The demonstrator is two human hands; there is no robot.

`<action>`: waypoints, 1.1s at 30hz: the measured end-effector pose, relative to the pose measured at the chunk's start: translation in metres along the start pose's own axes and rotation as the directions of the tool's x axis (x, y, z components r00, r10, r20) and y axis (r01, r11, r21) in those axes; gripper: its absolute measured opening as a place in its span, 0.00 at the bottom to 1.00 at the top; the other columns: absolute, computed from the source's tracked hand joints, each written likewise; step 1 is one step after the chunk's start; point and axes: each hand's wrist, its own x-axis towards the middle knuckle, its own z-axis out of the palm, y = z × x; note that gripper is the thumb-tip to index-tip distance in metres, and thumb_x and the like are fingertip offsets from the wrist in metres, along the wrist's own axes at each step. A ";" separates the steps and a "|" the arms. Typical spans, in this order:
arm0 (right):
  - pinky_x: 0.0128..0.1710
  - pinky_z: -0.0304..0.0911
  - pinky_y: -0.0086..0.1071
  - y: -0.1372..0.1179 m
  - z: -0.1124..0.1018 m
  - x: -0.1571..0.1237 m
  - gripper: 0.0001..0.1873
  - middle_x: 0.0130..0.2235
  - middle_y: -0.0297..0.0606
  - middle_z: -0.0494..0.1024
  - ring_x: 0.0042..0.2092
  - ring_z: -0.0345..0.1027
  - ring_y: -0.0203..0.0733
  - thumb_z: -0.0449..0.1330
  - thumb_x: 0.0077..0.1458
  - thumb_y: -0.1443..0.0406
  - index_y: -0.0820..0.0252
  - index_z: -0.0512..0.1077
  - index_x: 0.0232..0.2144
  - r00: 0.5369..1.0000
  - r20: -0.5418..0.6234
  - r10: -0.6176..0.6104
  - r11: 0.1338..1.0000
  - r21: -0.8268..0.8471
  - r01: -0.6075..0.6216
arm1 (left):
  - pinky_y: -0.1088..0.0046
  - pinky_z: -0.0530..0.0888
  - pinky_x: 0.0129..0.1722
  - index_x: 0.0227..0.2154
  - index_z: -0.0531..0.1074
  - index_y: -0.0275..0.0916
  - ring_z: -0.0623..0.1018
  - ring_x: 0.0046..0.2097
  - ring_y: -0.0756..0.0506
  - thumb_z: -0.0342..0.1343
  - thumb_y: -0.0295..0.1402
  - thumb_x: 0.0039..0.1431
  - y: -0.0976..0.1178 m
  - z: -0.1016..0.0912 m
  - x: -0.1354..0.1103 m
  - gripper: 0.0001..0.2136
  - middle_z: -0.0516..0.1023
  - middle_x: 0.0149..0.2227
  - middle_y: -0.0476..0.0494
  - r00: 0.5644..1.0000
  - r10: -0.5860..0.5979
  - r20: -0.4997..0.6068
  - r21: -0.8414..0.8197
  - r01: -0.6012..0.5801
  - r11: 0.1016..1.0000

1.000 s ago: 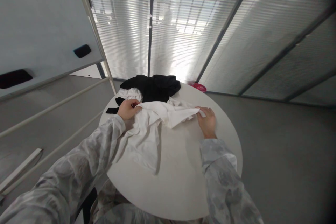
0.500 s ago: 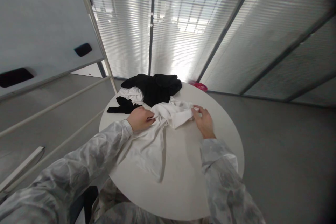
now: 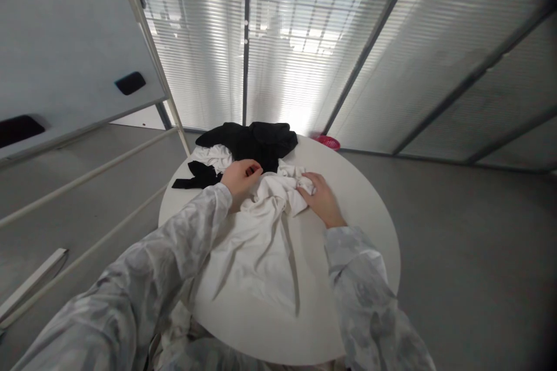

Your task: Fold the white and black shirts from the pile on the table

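Observation:
A crumpled white garment [image 3: 261, 255] lies over the middle of the round table, its lower part spread toward me and its upper part bunched. My right hand [image 3: 322, 200] grips a gathered fold at its right side, between thumb and fingers. At the garment's upper left edge is my left hand [image 3: 243, 179], fingers curled inward; whether cloth is pinched in them is hidden. Just beyond the hands sits a heap of black cloth [image 3: 256, 142]. A smaller black piece [image 3: 198, 175] and another white cloth [image 3: 213, 156] lie left of it.
The round white table [image 3: 365, 232] stands before a ribbed translucent partition [image 3: 296, 81]. A whiteboard [image 3: 65, 40] on a pale metal frame [image 3: 108, 163] rises at the left. Behind the table's far edge shows a pink-red basket-like object [image 3: 328, 142].
My left hand has moved up and slightly right, to the garment's upper edge. My right hand has drawn inward, bunching the cloth. The garment's lower part has shifted right.

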 end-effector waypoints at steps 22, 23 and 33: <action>0.59 0.73 0.51 0.019 -0.005 -0.003 0.14 0.52 0.47 0.86 0.52 0.80 0.58 0.61 0.65 0.58 0.53 0.79 0.50 0.966 -0.230 0.122 0.976 -0.146 -0.158 | 0.57 0.71 0.56 0.23 0.65 0.44 0.76 0.35 0.43 0.60 0.37 0.55 -0.049 0.007 -0.010 0.11 0.74 0.27 0.48 0.976 -0.005 -0.217 0.136 0.036 0.990; 0.58 0.73 0.51 0.019 -0.006 -0.003 0.14 0.51 0.47 0.87 0.51 0.80 0.58 0.61 0.65 0.58 0.53 0.79 0.50 0.962 -0.243 0.127 0.972 -0.161 -0.169 | 0.56 0.71 0.57 0.23 0.65 0.43 0.77 0.37 0.42 0.61 0.36 0.54 -0.050 0.005 -0.009 0.11 0.76 0.28 0.47 0.983 0.015 -0.185 0.158 0.015 0.987; 0.57 0.67 0.52 0.007 0.001 -0.003 0.18 0.47 0.52 0.87 0.48 0.77 0.62 0.63 0.67 0.55 0.59 0.81 0.52 0.966 -0.241 0.094 0.906 -0.382 -0.184 | 0.59 0.72 0.57 0.42 0.83 0.43 0.83 0.40 0.40 0.57 0.36 0.69 -0.034 0.016 -0.011 0.10 0.85 0.34 0.44 0.997 0.078 0.021 0.208 -0.080 0.975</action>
